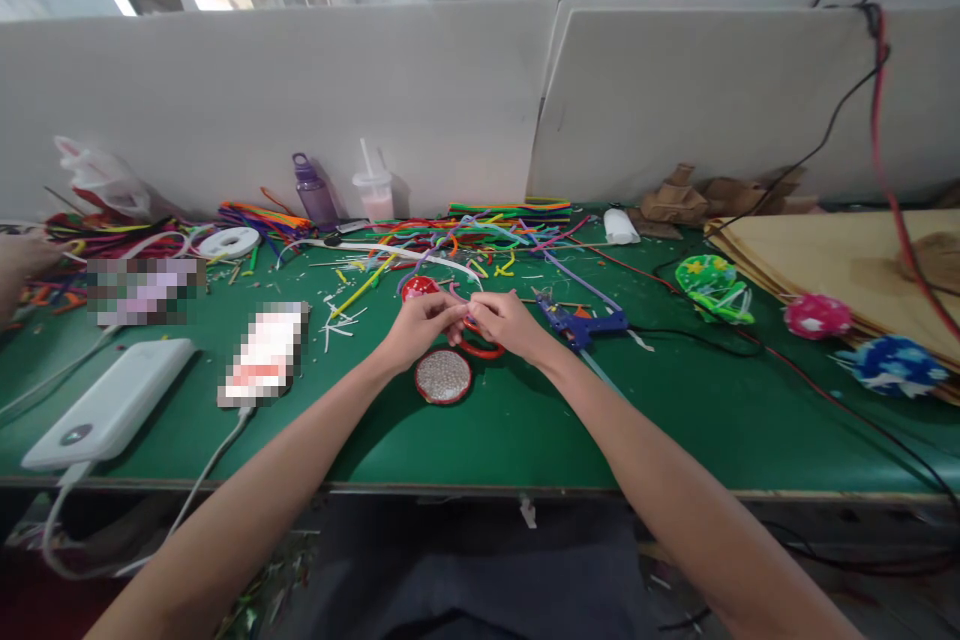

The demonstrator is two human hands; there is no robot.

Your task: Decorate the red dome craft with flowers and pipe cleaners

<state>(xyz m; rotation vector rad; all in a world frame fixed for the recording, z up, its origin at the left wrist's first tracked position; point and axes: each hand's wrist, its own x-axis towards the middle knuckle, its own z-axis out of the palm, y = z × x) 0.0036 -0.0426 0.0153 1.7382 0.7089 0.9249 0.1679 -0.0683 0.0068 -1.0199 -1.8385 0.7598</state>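
Observation:
My left hand (417, 327) and my right hand (511, 322) meet over the middle of the table, fingertips pinched together. What they pinch is small and hidden by the fingers. Beneath the right hand curves a red ring (484, 352), partly covered. A shiny red round piece (420, 289) shows just behind my left hand. In front of the hands lies a round red-rimmed disc (443, 377) with a pale speckled surface. To the right of my right hand rests a blue glue gun (583, 322).
Loose pipe cleaners (510, 212) and cut scraps spread behind the hands. A white power bank (112, 405) and a blurred phone (266, 355) lie left. Fuzzy decorated pieces (712, 288) and brown sheets (817, 240) sit right. Another person's hand (26, 260) reaches in at far left.

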